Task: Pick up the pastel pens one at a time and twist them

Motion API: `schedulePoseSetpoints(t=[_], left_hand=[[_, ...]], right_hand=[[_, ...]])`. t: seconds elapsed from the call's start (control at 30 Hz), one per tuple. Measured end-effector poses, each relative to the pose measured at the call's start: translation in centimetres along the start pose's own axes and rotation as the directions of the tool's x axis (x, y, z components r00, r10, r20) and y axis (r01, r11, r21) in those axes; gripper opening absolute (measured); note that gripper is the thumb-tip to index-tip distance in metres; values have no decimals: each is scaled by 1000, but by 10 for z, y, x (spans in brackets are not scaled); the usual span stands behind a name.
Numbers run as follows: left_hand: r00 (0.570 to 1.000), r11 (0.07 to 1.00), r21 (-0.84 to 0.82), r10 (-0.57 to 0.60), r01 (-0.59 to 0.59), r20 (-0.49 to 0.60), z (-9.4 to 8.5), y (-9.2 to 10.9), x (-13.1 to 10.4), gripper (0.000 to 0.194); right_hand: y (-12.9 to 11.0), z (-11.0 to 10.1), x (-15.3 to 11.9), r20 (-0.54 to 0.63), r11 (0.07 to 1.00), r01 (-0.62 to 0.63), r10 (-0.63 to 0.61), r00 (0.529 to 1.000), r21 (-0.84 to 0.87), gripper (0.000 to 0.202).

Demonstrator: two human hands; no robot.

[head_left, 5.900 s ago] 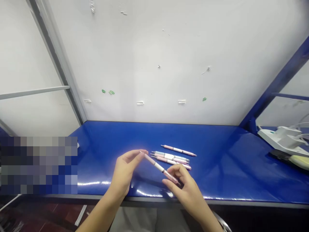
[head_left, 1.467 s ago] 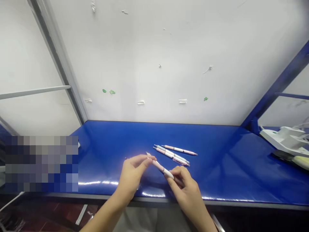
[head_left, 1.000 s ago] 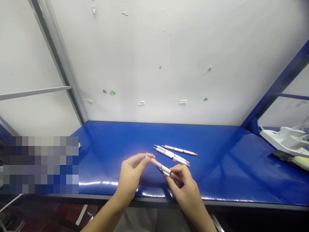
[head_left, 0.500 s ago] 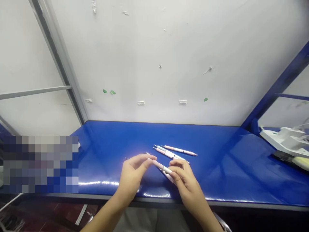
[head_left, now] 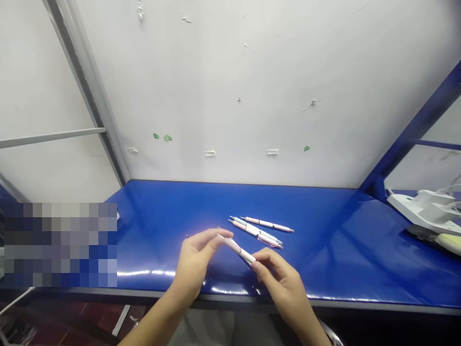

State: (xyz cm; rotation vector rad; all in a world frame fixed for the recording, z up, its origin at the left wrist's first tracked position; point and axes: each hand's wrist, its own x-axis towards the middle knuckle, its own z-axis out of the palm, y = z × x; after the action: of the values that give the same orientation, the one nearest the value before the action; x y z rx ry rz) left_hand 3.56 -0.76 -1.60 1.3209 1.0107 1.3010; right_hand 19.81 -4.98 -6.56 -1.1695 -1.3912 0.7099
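A slim pen [head_left: 238, 250], pale pink and white with a dark ring near its middle, is held slantwise between both hands above the table front. My left hand [head_left: 196, 257] pinches its upper left tip between thumb and fingers. At the lower right end, my right hand [head_left: 279, 271] grips the barrel with thumb and forefinger. Just beyond the hands, several similar pens lie on the table: a pink and white pen [head_left: 268, 224] farthest back, and a white pair [head_left: 255, 231] close together in front of it. Part of the held pen is covered by my fingers.
The glossy blue table [head_left: 173, 206] meets a white wall panel [head_left: 223, 115] at the back. On the right are a white power strip [head_left: 425, 209] with plugs and a dark object [head_left: 423, 234]. A blurred patch covers the left side.
My right hand has shifted slightly down and turned, uncovering more of the pens behind it. The held pen has rotated a little and stays between both hands.
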Motion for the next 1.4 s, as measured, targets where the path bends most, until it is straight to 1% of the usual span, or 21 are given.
schedulePoseSetpoints(t=[0.07, 0.17, 0.27, 0.3, 0.37, 0.47, 0.53, 0.6, 0.67, 0.73, 0.87, 0.93, 0.97, 1.03, 1.07, 1.1, 1.17, 1.23, 1.27, 1.33, 1.4], left_hand=[[1000, 1000, -12, 1, -1, 22, 0, 0, 0, 18], [999, 1000, -26, 1, -2, -45, 0, -1, 1, 21], [996, 999, -41, -16, 12, -89, 0, -2, 2, 22], [997, 999, -44, -20, 17, -79, 0, -2, 2, 22], [999, 998, -52, -26, 24, -38, 0, -2, 2, 22], [999, 997, -67, -40, 40, 0, 0, -2, 2, 22], [999, 997, -70, -39, 37, -31, -1, -2, 3, 22], [996, 997, -70, -37, 32, -79, -2, -1, 3, 23], [994, 997, -66, -39, 32, -103, -4, 1, 3, 22], [995, 998, -48, -42, 38, -89, -5, 5, 2, 21], [999, 1000, 6, -23, 24, -43, -5, 12, 0, 19], [1000, 996, 90, 15, -13, -23, -8, 14, 1, 20], [999, 985, 169, 46, -42, -25, -12, 15, 2, 20], [991, 910, 404, 120, -87, -58, -23, 16, 7, 21], [983, 836, 541, 161, -87, -92, -30, 16, 9, 22], [978, 739, 671, 176, -56, -112, -38, 17, 11, 22], [989, 537, 843, 91, 47, -113, -51, 18, 15, 25], [995, 381, 920, -2, 95, -102, -60, 17, 17, 26], [995, 330, 939, -29, 100, -96, -62, 17, 17, 26], [997, 277, 958, -36, 81, -74, -62, 15, 18, 25], [998, 263, 963, -33, 52, -45, -59, 12, 18, 24]], right_hand=[[-2, -1, 0, 13, 1000, -26, 26, 1000, -9, 25], [-4, 2, 0, -25, 996, -65, 66, 998, 55, 20], [-4, 3, 0, -74, 991, -107, 112, 991, 76, 24], [-5, 2, 0, -70, 990, -123, 128, 989, 73, 25], [-6, -1, 0, -11, 987, -147, 148, 989, 72, 28], [-7, -4, 0, 92, 991, -125, 120, 989, 52, 38], [-7, -4, 0, 79, 991, -115, 110, 991, 67, 36], [-7, -3, 0, 30, 986, -130, 127, 991, 100, 31], [-7, -2, -1, 20, 985, -145, 144, 989, 94, 32], [-8, -3, -1, 55, 988, -143, 140, 989, 59, 29], [-9, -5, -2, 109, 991, -113, 104, 989, 74, 37], [-9, -6, -2, 87, 990, -106, 98, 991, 94, 37], [-8, -6, -1, 54, 992, -97, 93, 994, 80, 37], [-5, -9, 1, -53, 997, -56, 53, 997, -52, 34], [-2, -11, 4, -103, 985, -28, 10, 995, -168, 33], [0, -12, 6, -134, 955, -2, -40, 990, -297, 32], [6, -15, 12, -111, 860, 59, -133, 985, -507, 30], [10, -16, 18, -34, 786, 120, -175, 984, -606, 32], [12, -16, 20, 2, 764, 144, -184, 983, -629, 33], [16, -16, 24, 36, 733, 177, -203, 978, -657, 33], [18, -17, 26, 12, 700, 177, -234, 972, -692, 33]])
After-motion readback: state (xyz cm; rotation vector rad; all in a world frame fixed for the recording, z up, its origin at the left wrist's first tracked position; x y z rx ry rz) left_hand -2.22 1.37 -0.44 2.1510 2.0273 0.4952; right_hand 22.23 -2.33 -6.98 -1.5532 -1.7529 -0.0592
